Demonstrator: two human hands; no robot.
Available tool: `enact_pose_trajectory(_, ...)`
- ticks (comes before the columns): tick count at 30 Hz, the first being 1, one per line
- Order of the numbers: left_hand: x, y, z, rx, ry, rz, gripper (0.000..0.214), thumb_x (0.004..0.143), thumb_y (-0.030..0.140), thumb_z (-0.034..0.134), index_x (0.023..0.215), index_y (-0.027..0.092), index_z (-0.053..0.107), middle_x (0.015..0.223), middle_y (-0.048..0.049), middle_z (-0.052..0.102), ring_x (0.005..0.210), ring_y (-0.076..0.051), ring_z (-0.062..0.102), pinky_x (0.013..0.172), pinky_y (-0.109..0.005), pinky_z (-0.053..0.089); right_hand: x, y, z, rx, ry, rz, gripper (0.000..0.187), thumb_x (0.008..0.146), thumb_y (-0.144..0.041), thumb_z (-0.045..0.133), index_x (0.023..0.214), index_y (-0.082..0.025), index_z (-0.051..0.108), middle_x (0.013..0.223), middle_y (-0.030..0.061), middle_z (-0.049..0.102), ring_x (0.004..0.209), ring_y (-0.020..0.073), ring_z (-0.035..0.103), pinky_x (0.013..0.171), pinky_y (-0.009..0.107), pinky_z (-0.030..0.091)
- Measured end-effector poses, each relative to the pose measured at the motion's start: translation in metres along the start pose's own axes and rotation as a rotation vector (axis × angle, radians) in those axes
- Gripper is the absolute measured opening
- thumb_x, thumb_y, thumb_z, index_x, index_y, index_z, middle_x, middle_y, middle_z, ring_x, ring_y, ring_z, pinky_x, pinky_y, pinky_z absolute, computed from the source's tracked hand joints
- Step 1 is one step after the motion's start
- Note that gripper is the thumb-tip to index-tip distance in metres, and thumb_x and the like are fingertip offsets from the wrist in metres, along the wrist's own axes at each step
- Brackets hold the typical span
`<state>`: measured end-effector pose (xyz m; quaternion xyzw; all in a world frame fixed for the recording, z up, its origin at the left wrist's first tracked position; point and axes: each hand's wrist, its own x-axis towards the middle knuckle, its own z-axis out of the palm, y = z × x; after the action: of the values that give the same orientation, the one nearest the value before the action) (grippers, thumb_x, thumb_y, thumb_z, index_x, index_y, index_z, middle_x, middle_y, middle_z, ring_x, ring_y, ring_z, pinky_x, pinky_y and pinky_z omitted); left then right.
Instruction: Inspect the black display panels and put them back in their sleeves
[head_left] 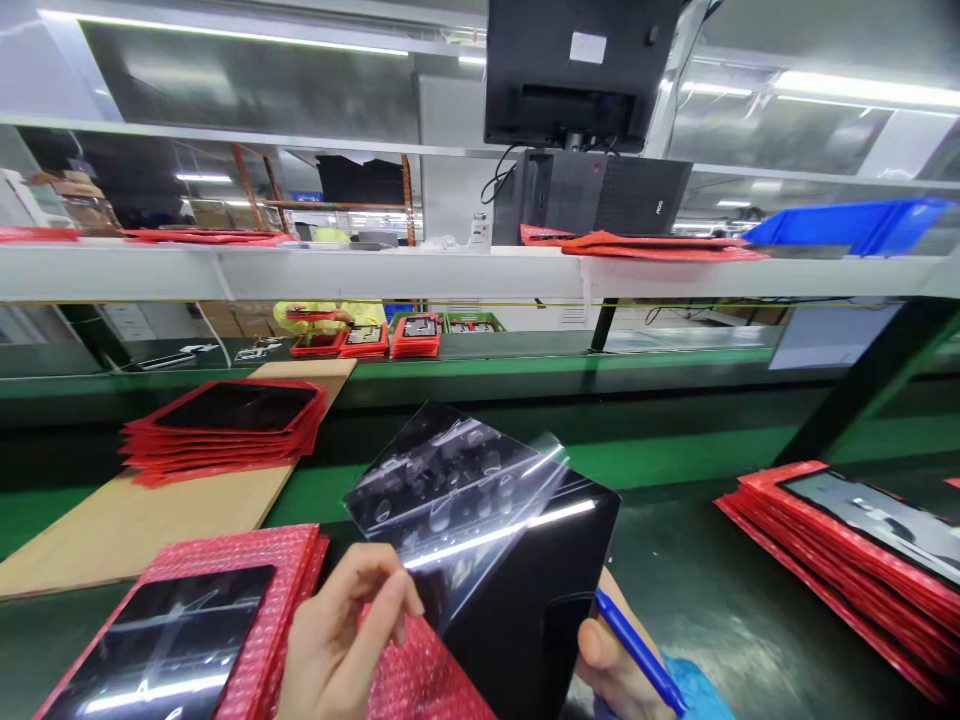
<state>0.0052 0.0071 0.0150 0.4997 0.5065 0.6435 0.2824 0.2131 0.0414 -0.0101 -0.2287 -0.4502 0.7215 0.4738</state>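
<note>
Two hands are at one glossy black panel [529, 590], tilted above the bench [697, 570] — prob. so the light glances off it & shows up flaws. The right hand [613, 675] grips its lower R edge, w/ a blue pen [637, 652] tucked in the same grasp, likely to save putting it down. The left hand [341, 635] has thumb & fingers drawn close tog. by the clear film [480, 545]; can't tell if they pinch its edge or just sit beside it. Film lies askew over the upper L part, w/ bubble-like marks, one corner sticking out past the panel's edge — so prob. not fully seated.

Red bubble wrap [424, 672] shows below, presumably soft padding. To the L, a second black panel [180, 640] lies on a red stack [289, 590], near the left hand, handy for reach; behind it, another stack [161, 450] sits on a tan board [75, 540]. Far R stack [817, 560] stands well apart, maybe to keep batches separate.
</note>
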Motion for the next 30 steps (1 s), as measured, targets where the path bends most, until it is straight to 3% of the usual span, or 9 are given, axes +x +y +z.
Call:
enact_pose_trajectory(2,0.008,-0.006,-0.007,-0.055,-0.024,-0.099,0.019,0.08,0.04,0.062,0.071,0.023,0.061,0.054,0.0022,0.06,0.044,-0.011,0.051,0.048,-0.023,0.041,-0.004,-0.001,-0.003,0.049,0.019,-0.023,0.072,0.057,-0.048,0.085,0.123,-0.036,0.058,0.108,0.0038,0.073,0.105,0.0278,0.066,0.089,0.037,0.051)
enact_pose_trajectory(6,0.024,-0.016,-0.014,-0.232,-0.06,-0.289,0.024,0.074,0.044,0.069,0.078,0.022,0.061,0.06,0.0014,0.061,0.056,-0.015,0.059,0.058,-0.024,0.05,-0.011,0.0,-0.006,0.11,0.11,-0.064,0.068,0.057,-0.039,0.088,0.119,-0.035,0.061,0.102,0.0001,0.075,0.096,0.025,0.07,0.083,0.033,0.055)
enact_pose_trajectory(10,0.031,-0.016,-0.01,-0.486,-0.053,-0.376,0.02,0.069,0.033,0.076,0.073,0.02,0.062,0.064,0.0043,0.053,0.056,-0.009,0.051,0.056,-0.019,0.048,-0.011,0.005,-0.002,0.165,0.09,-0.139,0.061,0.058,-0.042,0.086,0.115,-0.037,0.063,0.102,-0.0019,0.074,0.095,0.0242,0.069,0.085,0.034,0.053)
enact_pose_trajectory(12,0.032,-0.015,-0.005,-0.639,-0.007,-0.387,0.014,0.069,0.027,0.074,0.074,0.02,0.063,0.074,0.003,0.055,0.062,-0.009,0.052,0.059,-0.019,0.049,-0.007,0.01,0.001,0.169,0.078,-0.12,0.059,0.059,-0.048,0.084,0.113,-0.037,0.063,0.104,-0.0009,0.074,0.096,0.0257,0.069,0.085,0.036,0.053)
enact_pose_trajectory(15,0.031,-0.016,0.0,-0.822,0.162,-0.397,0.01,0.073,0.024,0.068,0.081,0.021,0.065,0.086,0.001,0.058,0.08,-0.013,0.057,0.074,-0.023,0.051,0.004,0.017,0.006,0.157,0.118,-0.09,0.057,0.062,-0.054,0.08,0.113,-0.033,0.064,0.112,0.0035,0.072,0.104,0.0289,0.067,0.09,0.039,0.052)
enact_pose_trajectory(19,0.027,-0.013,-0.001,-0.859,0.358,-0.267,0.006,0.078,0.024,0.062,0.083,0.022,0.064,0.089,0.0016,0.059,0.088,-0.014,0.057,0.077,-0.022,0.049,0.012,0.021,0.019,0.119,0.126,-0.179,0.049,0.079,-0.053,0.065,0.123,-0.034,0.058,0.129,0.0054,0.063,0.12,0.0284,0.057,0.099,0.043,0.046)
enact_pose_trajectory(22,0.021,-0.006,-0.003,-0.828,0.374,-0.199,0.004,0.081,0.027,0.058,0.083,0.023,0.06,0.089,0.0003,0.06,0.085,-0.016,0.058,0.071,-0.025,0.051,0.011,0.02,0.033,0.088,0.042,-0.162,0.063,0.073,-0.04,0.077,0.13,-0.035,0.051,0.138,0.0056,0.055,0.124,0.0302,0.053,0.099,0.045,0.047)
enact_pose_trajectory(25,0.017,-0.001,-0.003,-0.828,0.383,-0.199,0.004,0.082,0.027,0.057,0.081,0.022,0.057,0.086,-0.0002,0.059,0.083,-0.016,0.057,0.071,-0.025,0.051,0.01,0.022,0.041,0.059,0.051,-0.112,0.074,0.069,-0.033,0.082,0.133,-0.035,0.045,0.135,0.0058,0.056,0.123,0.0294,0.054,0.096,0.045,0.049)
enact_pose_trajectory(30,0.019,-0.002,-0.004,-0.817,0.385,-0.185,0.004,0.083,0.025,0.056,0.084,0.023,0.059,0.085,0.0013,0.058,0.081,-0.015,0.058,0.074,-0.025,0.051,-0.006,0.038,0.019,-0.093,0.095,-0.066,0.071,0.076,-0.037,0.073,0.139,-0.038,0.039,0.135,0.0049,0.056,0.128,0.0309,0.047,0.091,0.048,0.052)
